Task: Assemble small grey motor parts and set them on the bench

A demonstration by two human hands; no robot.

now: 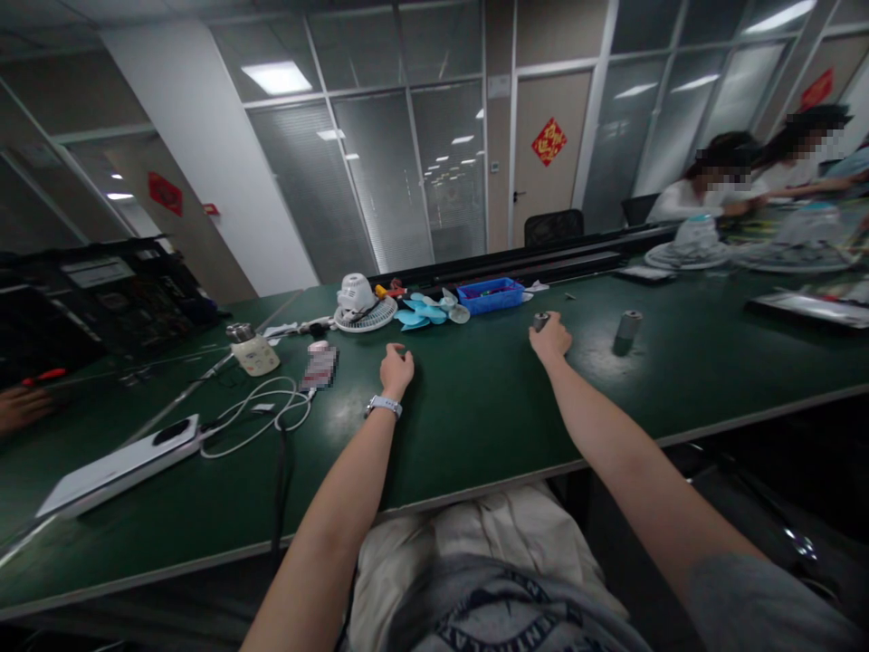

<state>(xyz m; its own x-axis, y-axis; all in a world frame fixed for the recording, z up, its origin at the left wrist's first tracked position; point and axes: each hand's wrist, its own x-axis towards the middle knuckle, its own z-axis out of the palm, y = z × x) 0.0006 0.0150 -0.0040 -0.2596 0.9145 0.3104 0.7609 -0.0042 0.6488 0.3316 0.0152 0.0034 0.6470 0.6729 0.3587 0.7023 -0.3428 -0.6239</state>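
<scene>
My right hand [553, 340] rests low over the green table, its fingers wrapped round a short grey cylinder [541, 321] that looks like a battery. A second, similar grey cylinder [630, 324] stands upright on the table to the right of that hand. My left hand [396, 369], with a light watch [384, 406] on the wrist, is at the table surface. Its fingers are loosely bent and apart, with nothing visible in them. Beyond it lie light blue fan blades [421, 312] and a white fan head with its grille [363, 312].
A blue tray [490, 295] with small parts stands at the back. To the left are a white power bank [122, 471], cables [285, 407] and a cream-coloured cup [253, 353]. Another person's hand [23, 409] is at the far left. Two people [706, 195] sit at the right.
</scene>
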